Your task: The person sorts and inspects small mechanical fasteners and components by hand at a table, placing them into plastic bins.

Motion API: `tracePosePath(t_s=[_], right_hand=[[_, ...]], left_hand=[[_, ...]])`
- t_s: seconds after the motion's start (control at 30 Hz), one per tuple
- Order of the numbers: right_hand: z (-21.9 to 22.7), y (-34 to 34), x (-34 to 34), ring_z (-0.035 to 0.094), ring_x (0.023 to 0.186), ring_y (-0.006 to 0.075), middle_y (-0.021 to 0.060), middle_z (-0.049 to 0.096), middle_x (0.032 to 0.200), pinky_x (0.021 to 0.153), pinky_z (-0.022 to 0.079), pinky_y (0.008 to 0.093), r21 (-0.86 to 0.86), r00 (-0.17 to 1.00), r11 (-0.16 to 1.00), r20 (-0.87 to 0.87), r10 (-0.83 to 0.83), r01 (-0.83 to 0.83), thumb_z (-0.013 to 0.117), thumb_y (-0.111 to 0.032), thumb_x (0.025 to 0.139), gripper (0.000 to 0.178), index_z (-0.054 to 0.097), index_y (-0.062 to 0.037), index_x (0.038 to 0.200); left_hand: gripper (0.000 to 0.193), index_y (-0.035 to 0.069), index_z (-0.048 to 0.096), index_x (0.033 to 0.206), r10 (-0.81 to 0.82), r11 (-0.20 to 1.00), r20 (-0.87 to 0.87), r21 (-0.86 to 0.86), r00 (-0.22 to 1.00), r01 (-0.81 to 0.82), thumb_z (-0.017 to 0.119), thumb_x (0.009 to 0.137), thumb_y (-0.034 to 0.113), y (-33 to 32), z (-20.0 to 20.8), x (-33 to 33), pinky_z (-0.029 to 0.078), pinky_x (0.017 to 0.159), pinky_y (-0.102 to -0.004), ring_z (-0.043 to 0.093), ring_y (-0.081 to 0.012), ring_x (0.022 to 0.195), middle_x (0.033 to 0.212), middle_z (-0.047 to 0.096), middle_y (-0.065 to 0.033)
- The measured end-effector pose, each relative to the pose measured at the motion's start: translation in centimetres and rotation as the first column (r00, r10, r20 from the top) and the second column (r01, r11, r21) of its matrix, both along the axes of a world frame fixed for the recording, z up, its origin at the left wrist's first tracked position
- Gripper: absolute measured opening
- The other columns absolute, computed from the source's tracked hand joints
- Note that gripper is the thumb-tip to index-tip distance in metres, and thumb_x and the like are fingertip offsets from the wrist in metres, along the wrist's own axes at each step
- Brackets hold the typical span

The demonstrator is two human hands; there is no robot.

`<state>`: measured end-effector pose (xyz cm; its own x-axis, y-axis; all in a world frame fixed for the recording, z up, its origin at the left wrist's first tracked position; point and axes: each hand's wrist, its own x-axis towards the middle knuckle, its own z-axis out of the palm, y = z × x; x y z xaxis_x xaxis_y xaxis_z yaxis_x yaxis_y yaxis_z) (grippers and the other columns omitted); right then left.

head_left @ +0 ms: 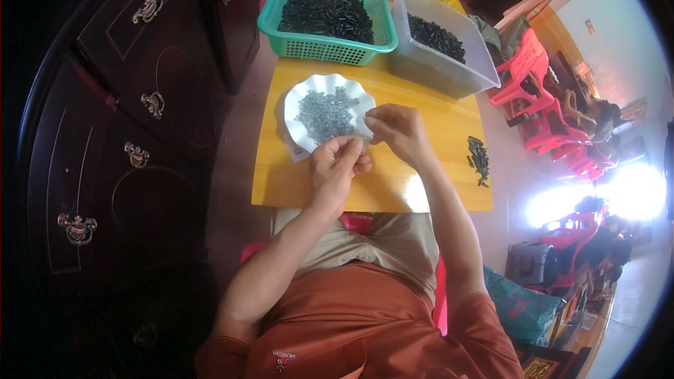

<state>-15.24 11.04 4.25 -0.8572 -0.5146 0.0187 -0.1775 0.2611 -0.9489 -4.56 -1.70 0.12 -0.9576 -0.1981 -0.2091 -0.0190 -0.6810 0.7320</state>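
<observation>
Close to the near right rim of a white scalloped plate (296, 102), my two hands meet with fingers pinched. My left hand (335, 168) is closed, thumb against the fingers, on something too small to make out. My right hand (399, 132) is also closed in a pinch just to its right, and what it may hold is hidden by the fingers. Many small shiny clear or silvery pieces (324, 114) lie heaped on the plate. On the table's right side rests a small pile of short black tube-like pieces (478, 161).
A green plastic basket (330, 54) full of black pieces stands at the table's far side. Beside it is a translucent bin (442, 77) with similar pieces. The yellow table (281, 182) has dark cabinets (133, 112) to its left. Pink chairs (526, 74) stand at right.
</observation>
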Motion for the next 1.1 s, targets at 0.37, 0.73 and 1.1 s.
tracePosePath(t_s=[0.37, 0.73, 1.1], right_hand=[[0.1, 0.7, 2.0, 0.064, 0.069, 0.0104, 0.0039, 0.067, 0.079, 0.063, 0.053, 0.0255, -0.081, 0.975, 0.985, 0.153, 0.163, -0.152, 0.064, -0.024, 0.096, 0.029, 0.068, 0.0047, 0.094], [-0.3, 2.0, 3.5, 0.065, 0.077, 0.0124, 0.0061, 0.067, 0.088, 0.070, 0.054, 0.0259, -0.163, 0.985, 0.982, 0.130, 0.114, -0.093, 0.063, -0.015, 0.096, 0.020, 0.064, 0.0050, 0.100], [-1.9, 3.1, 4.0, 0.063, 0.074, 0.0104, 0.0052, 0.065, 0.085, 0.068, 0.055, 0.0251, -0.260, 0.994, 0.965, 0.097, 0.048, -0.021, 0.062, -0.013, 0.097, 0.017, 0.063, 0.0043, 0.097]], left_hand=[[0.019, 0.001, 0.062, 0.105, 0.001, 1.000, 0.015, -0.010, 1.000, 0.000, 0.064, 0.096, 0.018, -0.2, 0.2, -0.1, 0.056, 0.073, -0.0265, 0.061, -0.0100, 0.078, 0.090, 0.064, -0.0028], [0.020, 0.000, 0.064, 0.102, -0.118, 0.993, -0.025, -0.011, 0.993, 0.118, 0.062, 0.097, 0.020, 0.0, 0.0, 0.1, 0.055, 0.071, -0.0247, 0.062, -0.0104, 0.078, 0.089, 0.065, -0.0037], [0.021, 0.000, 0.064, 0.106, -0.238, 0.970, -0.008, 0.058, 0.971, 0.238, 0.062, 0.096, 0.018, 0.1, 0.2, 0.4, 0.056, 0.076, -0.0266, 0.064, -0.0122, 0.079, 0.090, 0.066, -0.0053]])
